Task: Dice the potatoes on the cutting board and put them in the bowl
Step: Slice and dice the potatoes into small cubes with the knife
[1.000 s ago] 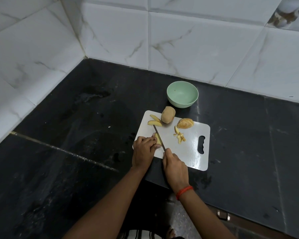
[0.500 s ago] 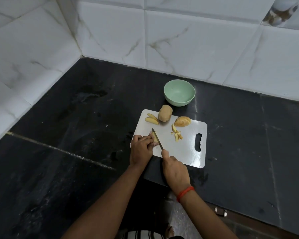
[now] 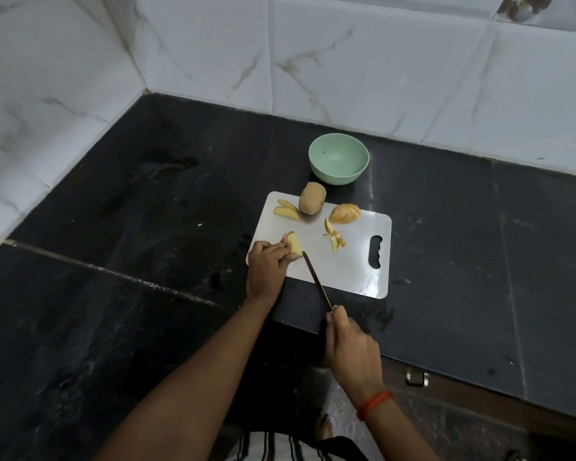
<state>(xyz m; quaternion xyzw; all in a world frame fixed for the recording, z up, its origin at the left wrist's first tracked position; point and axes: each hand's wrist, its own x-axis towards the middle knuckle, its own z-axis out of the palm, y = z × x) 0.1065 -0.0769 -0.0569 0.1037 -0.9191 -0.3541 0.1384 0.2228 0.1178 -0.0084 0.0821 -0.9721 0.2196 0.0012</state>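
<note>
Nearest the camera: striped garment (image 3: 280, 447) at frame bottom, red wrist band (image 3: 374, 404) on the right arm.

Right hand (image 3: 351, 347) sits off the near edge of the board, fingers clenched round the handle of the knife (image 3: 316, 281). The blade runs up-left across the board edge, tip right at the piece being cut.

Left hand (image 3: 266, 264) is on the near-left corner of the cutting board (image 3: 346, 267), fingers curled over a potato piece (image 3: 294, 247), pinning it flat.

Progress, judged from the layout:
- Small pile of cut sticks (image 3: 336, 239) mid-board. Sticks rather than cubes as far as can be seen; too small to be sure.
- 1 half potato (image 3: 345, 213) just beyond them, cut face down.
- 2 or 3 wedges (image 3: 286, 210) at the far-left of the board.
- 1 whole potato (image 3: 311, 202) at the far edge, skin on, uncut, between the wedges and the half.
- Green bowl (image 3: 336, 176) just past the board. Nothing visible inside.

So: early stage. Slicing is underway, transfer to the bowl not started, and most of the potato is left to dice.

Surface: black stone worktop (image 3: 113, 294), smudged and streaked, with a seam running across the left side. A metal drawer handle (image 3: 416, 377) shows under its front edge. The worktop sits in a corner of white marble-pattern wall tiles (image 3: 346, 61). Light is dim.
</note>
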